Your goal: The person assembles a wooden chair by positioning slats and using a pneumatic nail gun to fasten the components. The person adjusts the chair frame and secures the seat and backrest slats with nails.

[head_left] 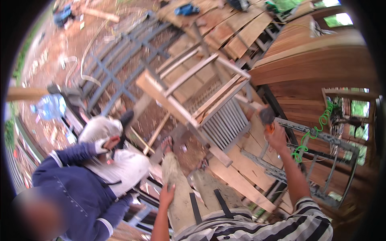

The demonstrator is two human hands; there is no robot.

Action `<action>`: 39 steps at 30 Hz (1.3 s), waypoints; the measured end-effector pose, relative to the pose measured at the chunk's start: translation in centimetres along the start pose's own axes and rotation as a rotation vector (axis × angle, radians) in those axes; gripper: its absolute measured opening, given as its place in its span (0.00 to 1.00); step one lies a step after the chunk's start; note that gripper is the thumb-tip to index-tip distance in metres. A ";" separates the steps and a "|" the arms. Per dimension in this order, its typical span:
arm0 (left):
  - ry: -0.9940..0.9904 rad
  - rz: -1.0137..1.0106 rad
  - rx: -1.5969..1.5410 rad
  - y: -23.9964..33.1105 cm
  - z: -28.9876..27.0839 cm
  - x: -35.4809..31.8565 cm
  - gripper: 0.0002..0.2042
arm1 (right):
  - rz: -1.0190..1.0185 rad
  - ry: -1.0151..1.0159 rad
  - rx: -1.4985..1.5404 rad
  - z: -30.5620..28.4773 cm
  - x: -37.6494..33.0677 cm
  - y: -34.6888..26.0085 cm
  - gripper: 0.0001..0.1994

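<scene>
1. Slatted wooden frame (201,94), tilted over scattered planks, long axis running upper right to lower left.
2. Right hand (277,138) closed around orange-handled tool (267,117), head pointing up toward frame.
3. Left hand (167,195) spread flat on own knee.

A wooden chair frame (201,94) stands tilted in the middle, on planks (237,176) that run beneath it toward the lower right, with a metal grid frame (120,68) lying on the ground behind it to the left. The right hand (277,138) is raised just right of the chair frame with a tool (267,118) in it, a coiled hose (315,130) and a metal stand (321,168) farther right before a wall of boards (313,68). The left hand (167,195) rests on the person's own knee (175,176) at the lower middle, and another person (80,180) crouches to its left, holding a sack (120,164).
</scene>
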State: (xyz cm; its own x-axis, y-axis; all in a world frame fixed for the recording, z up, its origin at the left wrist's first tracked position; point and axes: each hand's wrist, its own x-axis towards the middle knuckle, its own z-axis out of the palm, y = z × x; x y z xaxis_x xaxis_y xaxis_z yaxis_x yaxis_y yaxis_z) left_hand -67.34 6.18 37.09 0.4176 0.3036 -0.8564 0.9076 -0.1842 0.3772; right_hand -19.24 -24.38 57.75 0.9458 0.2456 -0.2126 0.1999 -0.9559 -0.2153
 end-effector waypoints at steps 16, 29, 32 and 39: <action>-0.045 0.466 -0.248 21.6 3.4 -10.6 0.21 | 0.511 0.590 0.427 -4.6 -21.7 20.6 0.13; 0.177 0.173 -0.538 9.3 -1.5 -14.6 0.15 | -0.182 0.287 0.164 -13.0 -13.0 25.4 0.15; 0.222 0.151 -0.426 2.9 -1.5 -14.2 0.15 | -0.353 0.040 -0.015 -14.0 -11.1 19.1 0.15; 0.269 -0.104 -0.473 -6.1 0.9 -18.0 0.14 | -0.568 -0.256 -0.295 -8.0 -9.3 10.4 0.14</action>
State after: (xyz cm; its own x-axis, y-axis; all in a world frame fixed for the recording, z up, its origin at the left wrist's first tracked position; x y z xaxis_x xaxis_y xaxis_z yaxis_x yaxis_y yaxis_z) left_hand -80.49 0.96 49.90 0.2646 0.5376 -0.8006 0.8394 0.2803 0.4657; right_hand -23.89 -37.92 65.06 0.5908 0.7170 -0.3699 0.7422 -0.6628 -0.0993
